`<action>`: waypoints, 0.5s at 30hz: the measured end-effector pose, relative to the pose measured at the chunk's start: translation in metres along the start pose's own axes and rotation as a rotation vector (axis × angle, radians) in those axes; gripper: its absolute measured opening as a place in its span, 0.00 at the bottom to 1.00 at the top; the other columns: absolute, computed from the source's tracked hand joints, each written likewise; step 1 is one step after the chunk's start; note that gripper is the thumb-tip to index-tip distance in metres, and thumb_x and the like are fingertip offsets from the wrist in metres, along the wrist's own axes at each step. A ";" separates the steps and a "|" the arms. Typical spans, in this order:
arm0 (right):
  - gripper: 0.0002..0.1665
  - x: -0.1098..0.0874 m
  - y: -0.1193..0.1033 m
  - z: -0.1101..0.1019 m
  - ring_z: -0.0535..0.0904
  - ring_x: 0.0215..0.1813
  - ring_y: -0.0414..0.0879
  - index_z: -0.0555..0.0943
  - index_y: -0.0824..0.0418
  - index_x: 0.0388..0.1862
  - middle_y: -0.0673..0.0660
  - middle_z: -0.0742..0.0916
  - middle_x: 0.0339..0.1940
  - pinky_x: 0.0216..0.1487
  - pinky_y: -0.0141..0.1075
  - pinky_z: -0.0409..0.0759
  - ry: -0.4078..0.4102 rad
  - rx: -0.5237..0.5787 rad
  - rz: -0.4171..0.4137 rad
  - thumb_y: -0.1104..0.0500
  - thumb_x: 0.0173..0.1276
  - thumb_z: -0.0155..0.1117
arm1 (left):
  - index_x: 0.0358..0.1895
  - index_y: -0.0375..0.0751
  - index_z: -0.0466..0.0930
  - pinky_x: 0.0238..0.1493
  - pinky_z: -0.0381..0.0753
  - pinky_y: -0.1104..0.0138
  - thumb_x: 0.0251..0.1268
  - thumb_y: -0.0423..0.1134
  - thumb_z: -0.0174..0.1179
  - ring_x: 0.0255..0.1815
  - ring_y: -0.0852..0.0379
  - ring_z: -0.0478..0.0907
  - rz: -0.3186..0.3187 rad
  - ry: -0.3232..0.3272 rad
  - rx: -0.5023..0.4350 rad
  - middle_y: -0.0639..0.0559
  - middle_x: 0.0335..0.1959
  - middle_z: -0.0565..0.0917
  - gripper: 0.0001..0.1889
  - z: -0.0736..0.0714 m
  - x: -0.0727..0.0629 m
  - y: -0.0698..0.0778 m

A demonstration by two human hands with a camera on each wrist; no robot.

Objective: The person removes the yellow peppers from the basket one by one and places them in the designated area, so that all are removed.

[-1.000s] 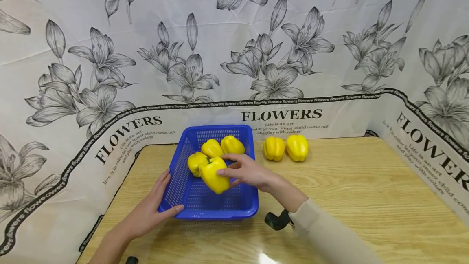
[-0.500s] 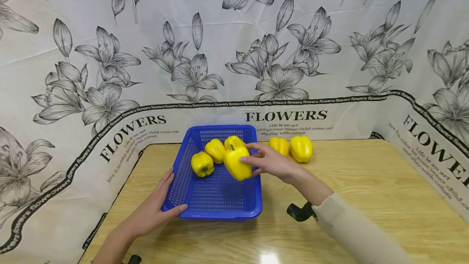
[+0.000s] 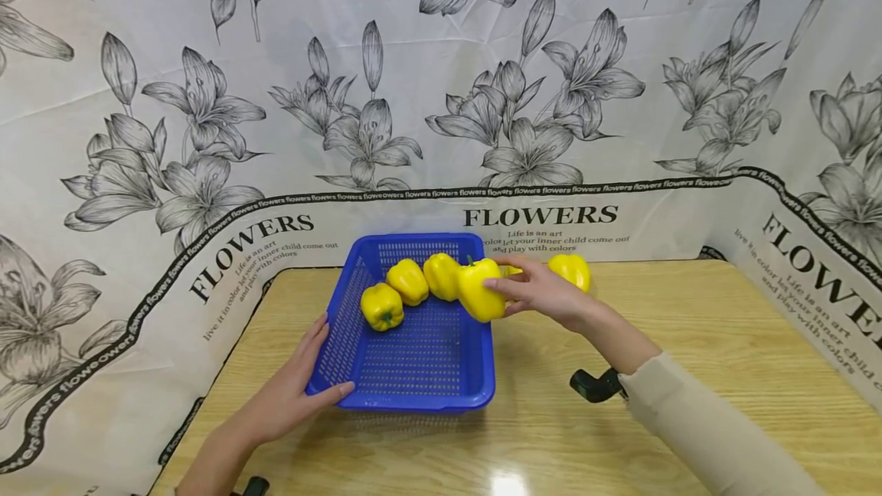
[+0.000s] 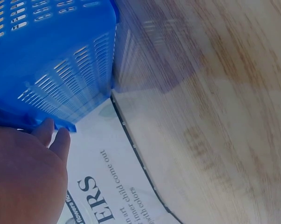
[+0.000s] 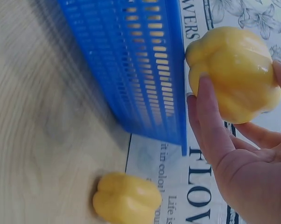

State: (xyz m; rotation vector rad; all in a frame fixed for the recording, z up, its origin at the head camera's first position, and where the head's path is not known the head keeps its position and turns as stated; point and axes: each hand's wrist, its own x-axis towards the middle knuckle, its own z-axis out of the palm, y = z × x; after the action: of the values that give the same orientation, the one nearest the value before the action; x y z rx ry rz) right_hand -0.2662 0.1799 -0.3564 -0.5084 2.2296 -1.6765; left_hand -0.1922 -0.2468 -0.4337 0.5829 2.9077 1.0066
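Though earlier farther left, pepper (image 3: 481,291) in right hand (image 3: 551,293) now near basket rim (image 3: 488,358), left hand (image 3: 292,393) around basket corner (image 3: 317,386).

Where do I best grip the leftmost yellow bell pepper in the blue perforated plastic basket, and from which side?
Probably take that pepper across its rounded body, from above and the near side. Its green stem faces the person, with bare basket floor in front; the basket's left wall and a second yellow pepper crowd the left and back right.
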 end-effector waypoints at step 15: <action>0.45 -0.020 0.022 -0.057 0.84 0.52 0.55 0.55 0.69 0.81 0.75 0.77 0.65 0.54 0.49 0.86 0.127 -0.077 0.081 0.50 0.78 0.62 | 0.85 0.46 0.40 0.74 0.58 0.36 0.66 0.61 0.65 0.82 0.36 0.49 0.000 0.002 -0.005 0.48 0.86 0.41 0.55 -0.001 0.000 0.002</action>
State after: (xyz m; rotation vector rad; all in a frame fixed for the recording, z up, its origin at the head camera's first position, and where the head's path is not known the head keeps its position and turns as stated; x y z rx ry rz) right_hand -0.2754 0.2429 -0.3616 -0.3325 2.3782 -1.6301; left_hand -0.1918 -0.2458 -0.4321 0.5819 2.9060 1.0137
